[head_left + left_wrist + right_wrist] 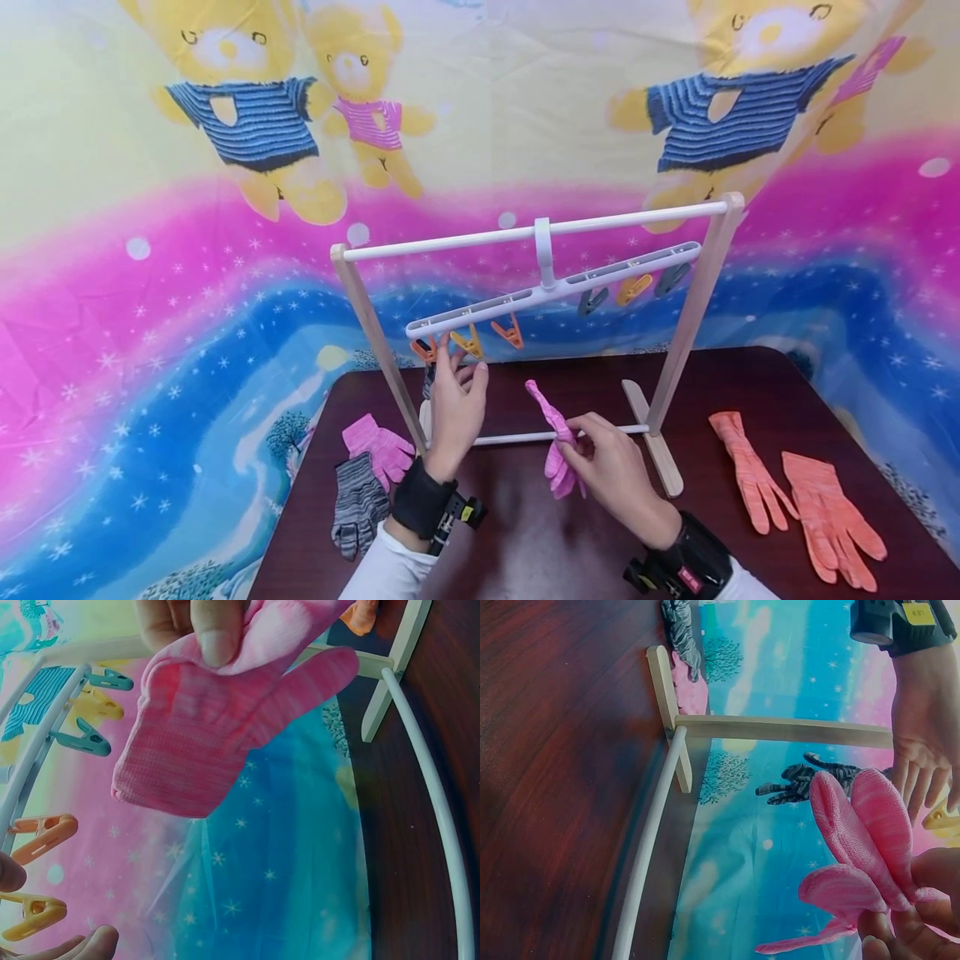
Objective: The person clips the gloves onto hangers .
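Observation:
My right hand (611, 467) pinches a pink knit glove (555, 425) between thumb and fingers, above the table in front of the rack. In the left wrist view the cuff of this pink glove (180, 750) hangs free, and in the right wrist view its fingers (862, 832) spread out. My left hand (459, 408) is raised under the hanger's left end, fingers extended beside a yellow clip (468, 342). Its fingertips lie on either side of that yellow clip (34, 916) in the left wrist view. A grey striped glove (802, 781) hangs beyond the left hand, near an orange clip (423, 350).
A white clip hanger (555, 289) tilts from the rack's top bar (465, 243). More clips hang along it. On the table (517, 542) lie a pink glove (378, 448) and a grey striped glove (358, 504) at left, and two orange gloves (750, 475) at right.

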Action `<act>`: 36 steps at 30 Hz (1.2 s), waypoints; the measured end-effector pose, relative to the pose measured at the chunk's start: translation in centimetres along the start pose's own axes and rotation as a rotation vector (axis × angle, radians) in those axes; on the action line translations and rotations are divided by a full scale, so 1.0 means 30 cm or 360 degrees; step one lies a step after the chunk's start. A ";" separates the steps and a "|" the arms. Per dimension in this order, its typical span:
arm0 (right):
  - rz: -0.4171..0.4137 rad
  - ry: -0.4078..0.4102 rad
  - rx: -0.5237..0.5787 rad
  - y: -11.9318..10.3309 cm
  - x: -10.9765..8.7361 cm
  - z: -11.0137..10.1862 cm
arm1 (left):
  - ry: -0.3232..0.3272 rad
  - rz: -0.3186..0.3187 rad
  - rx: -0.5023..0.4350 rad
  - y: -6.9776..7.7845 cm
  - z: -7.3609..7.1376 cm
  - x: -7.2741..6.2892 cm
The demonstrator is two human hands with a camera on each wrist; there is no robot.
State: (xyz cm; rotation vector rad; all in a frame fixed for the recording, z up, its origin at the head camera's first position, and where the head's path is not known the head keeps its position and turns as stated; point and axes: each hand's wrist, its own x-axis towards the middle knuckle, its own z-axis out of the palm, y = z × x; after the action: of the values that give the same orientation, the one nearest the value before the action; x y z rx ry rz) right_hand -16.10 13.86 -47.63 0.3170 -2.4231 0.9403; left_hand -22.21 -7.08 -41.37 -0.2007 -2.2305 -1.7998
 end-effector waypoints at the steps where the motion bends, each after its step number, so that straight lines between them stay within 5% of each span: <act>1: 0.0003 -0.0002 -0.0001 -0.001 0.000 0.000 | 0.0000 -0.0003 -0.0005 0.002 -0.002 0.004; 9: 0.0001 -0.0017 -0.0001 -0.007 0.007 0.000 | -0.0038 -0.0014 -0.0009 0.020 -0.006 0.034; 18: -0.0022 -0.0033 0.0023 -0.026 0.021 0.006 | 0.0070 0.0108 0.0001 0.039 -0.001 0.071; 36: -0.0032 -0.0033 0.0048 -0.052 0.032 0.024 | 0.0213 0.0137 0.0086 0.055 -0.005 0.124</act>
State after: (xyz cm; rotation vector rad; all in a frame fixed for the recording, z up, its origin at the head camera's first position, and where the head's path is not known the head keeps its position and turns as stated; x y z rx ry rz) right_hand -16.58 12.19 -46.69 0.3629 -2.4217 0.9702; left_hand -25.29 -7.08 -38.72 -0.1576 -2.1410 -1.6563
